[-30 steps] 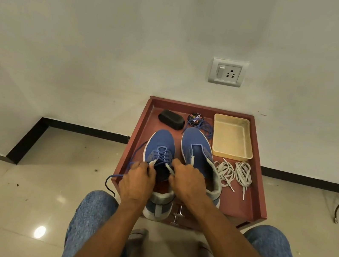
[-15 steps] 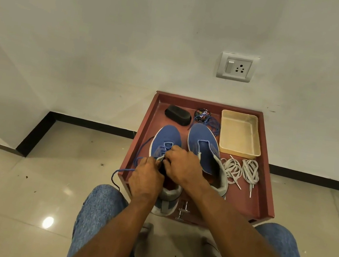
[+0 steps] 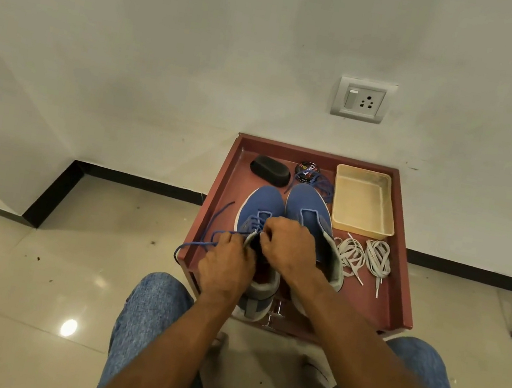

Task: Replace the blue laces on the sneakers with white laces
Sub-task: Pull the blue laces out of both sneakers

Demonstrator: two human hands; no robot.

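Two blue sneakers stand side by side on a reddish-brown tray (image 3: 228, 169), toes toward the wall. The left sneaker (image 3: 261, 203) carries a blue lace (image 3: 202, 242) in its lower eyelets; a loose length trails left over the tray's edge. My left hand (image 3: 225, 268) grips the left sneaker's collar near the tongue. My right hand (image 3: 288, 245) pinches the blue lace at the eyelets. The right sneaker (image 3: 308, 207) has no lace. Two bundled white laces (image 3: 362, 257) lie on the tray to the right.
A removed blue lace (image 3: 323, 186) lies behind the sneakers beside a round polish tin (image 3: 307, 170) and a black brush (image 3: 270, 171). A cream plastic tray (image 3: 363, 201) sits at the back right. A wall socket (image 3: 362, 99) is above. My knees in jeans flank the tray's front.
My right hand has moved forward from the sneaker's collar to the eyelets and drawn the blue lace up. The loose lace now loops further left. The camera tilted up slightly.
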